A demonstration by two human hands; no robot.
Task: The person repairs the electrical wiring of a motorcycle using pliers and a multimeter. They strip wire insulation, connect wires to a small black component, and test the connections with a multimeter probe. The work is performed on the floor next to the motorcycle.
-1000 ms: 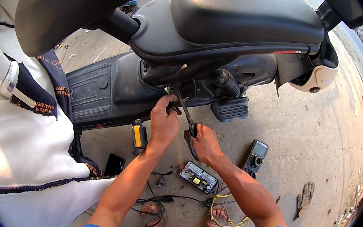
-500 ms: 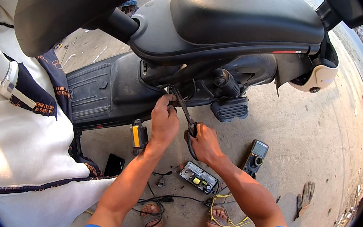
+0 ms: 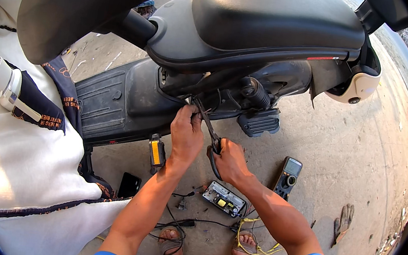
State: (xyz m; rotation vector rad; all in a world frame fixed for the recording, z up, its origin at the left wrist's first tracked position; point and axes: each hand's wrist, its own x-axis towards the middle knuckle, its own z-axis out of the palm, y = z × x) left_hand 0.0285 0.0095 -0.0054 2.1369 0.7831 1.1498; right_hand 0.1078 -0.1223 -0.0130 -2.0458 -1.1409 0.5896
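Seat (image 3: 277,24): smooth black, rounded cushion on the scooter.
Floorboard (image 3: 99,98): dark plastic, ribbed lengthwise, dusty.
Spring (image 3: 255,93): black coil, slanted; below it a ridged black footrest (image 3: 259,122).
Cover (image 3: 42,158): white quilted cloth with dark trim, draped in folds at left.
Scissors (image 3: 209,125): dark metal, long slim blades, looped handles; set aslant, tips up against the scooter's lower body beside my left fingertips.
Right fingers (image 3: 225,148): wrapped around the scissor handles, one loop showing beside my palm.
Left fingers (image 3: 183,116): curled close together near the blade tips, by dark wiring; what they pinch, if anything, I cannot tell.
Ground (image 3: 337,144): grey, gritty concrete.
Circuit board (image 3: 224,199): rectangular, white and yellow components, lying between my forearms, near my sandalled feet.
Multimeter (image 3: 287,176): boxy, dark, round dial, beyond my right forearm.
Glove (image 3: 342,224): greyish-brown, limp, well right of the multimeter.
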